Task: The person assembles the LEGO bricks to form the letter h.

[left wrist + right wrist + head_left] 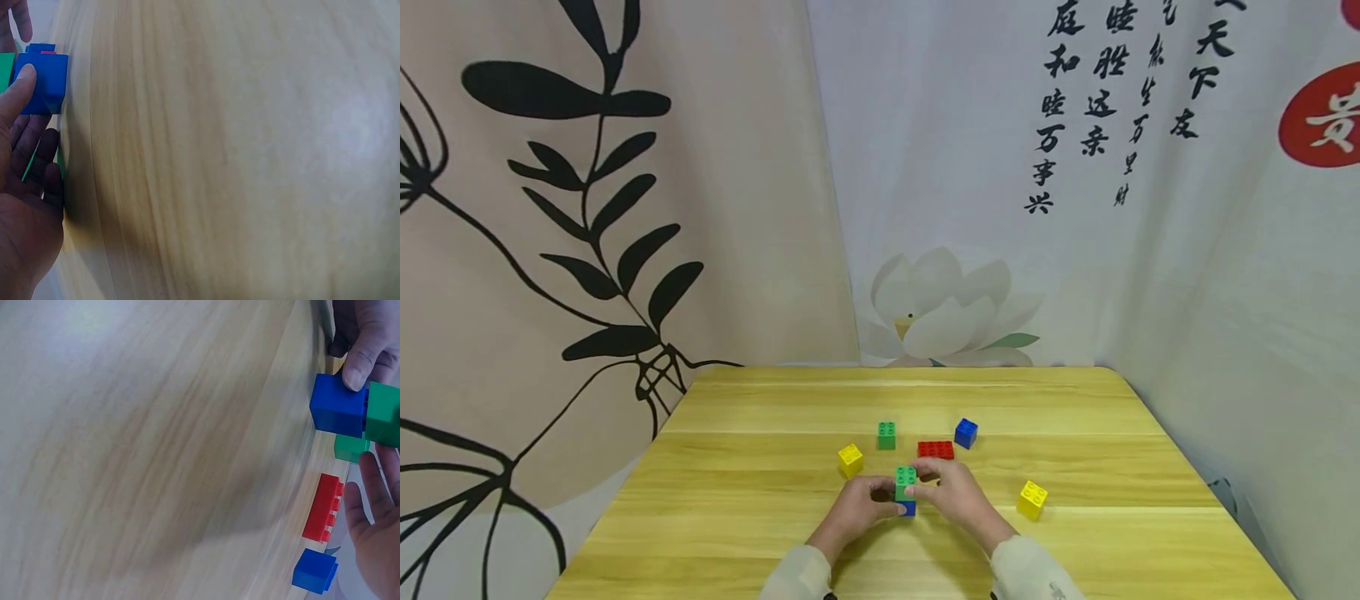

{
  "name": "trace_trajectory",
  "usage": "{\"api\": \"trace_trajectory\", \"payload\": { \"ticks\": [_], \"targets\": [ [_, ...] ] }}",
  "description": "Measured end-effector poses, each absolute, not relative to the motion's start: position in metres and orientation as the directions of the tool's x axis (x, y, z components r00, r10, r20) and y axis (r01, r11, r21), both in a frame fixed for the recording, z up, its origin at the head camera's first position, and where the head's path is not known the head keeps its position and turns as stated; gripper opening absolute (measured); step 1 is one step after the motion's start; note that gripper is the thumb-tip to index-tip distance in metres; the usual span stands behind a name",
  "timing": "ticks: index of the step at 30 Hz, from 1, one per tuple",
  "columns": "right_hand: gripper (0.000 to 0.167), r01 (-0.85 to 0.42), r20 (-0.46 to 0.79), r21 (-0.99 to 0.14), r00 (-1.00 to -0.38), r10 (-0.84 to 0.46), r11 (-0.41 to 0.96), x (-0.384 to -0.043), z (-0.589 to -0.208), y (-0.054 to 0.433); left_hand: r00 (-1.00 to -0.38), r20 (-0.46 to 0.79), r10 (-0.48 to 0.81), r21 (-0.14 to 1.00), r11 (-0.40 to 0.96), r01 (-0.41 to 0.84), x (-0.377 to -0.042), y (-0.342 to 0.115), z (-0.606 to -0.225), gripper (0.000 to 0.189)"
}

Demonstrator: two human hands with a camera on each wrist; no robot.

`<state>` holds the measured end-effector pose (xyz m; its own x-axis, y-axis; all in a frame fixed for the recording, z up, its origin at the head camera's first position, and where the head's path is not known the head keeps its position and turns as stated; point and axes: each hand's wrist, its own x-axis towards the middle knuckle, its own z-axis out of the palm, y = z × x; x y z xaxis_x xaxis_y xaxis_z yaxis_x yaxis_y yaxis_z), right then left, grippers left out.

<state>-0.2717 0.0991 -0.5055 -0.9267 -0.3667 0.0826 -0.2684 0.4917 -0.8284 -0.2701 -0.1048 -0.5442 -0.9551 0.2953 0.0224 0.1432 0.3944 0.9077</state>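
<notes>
Near the front of the table, my left hand (859,507) pinches a blue brick (909,508), its thumb on the near face. My right hand (957,493) holds a green brick (906,477) between thumb and fingers, directly above the blue one. In the right wrist view, a thin gap with studs shows between the blue brick (337,407) and the green brick (382,417); whether they are fully pressed together I cannot tell. The left wrist view has the left thumb lying on the blue brick (47,84).
Behind the hands lie a red brick (936,450), another green brick (887,435) and another blue brick (966,432). One yellow brick (851,460) is to the left, a second yellow brick (1032,500) to the right. Printed curtains hang around the wooden table (737,500).
</notes>
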Motion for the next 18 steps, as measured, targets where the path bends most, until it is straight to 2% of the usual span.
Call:
{"api": "trace_trajectory", "payload": {
  "ticks": [8, 18],
  "targets": [
    [0.035, -0.291, 0.091, -0.821, -0.916, -0.39, 0.491, -0.273, -0.507, 0.101, -0.953, 0.016, 0.304, 0.911, 0.388, 0.139, -0.269, -0.104, -0.545, 0.026],
    [0.04, -0.267, 0.099, -0.856, -0.925, -0.368, 0.442, -0.272, -0.517, 0.101, -0.949, 0.014, 0.315, 0.906, 0.397, 0.146, -0.269, -0.104, -0.542, 0.027]
  ]
}}
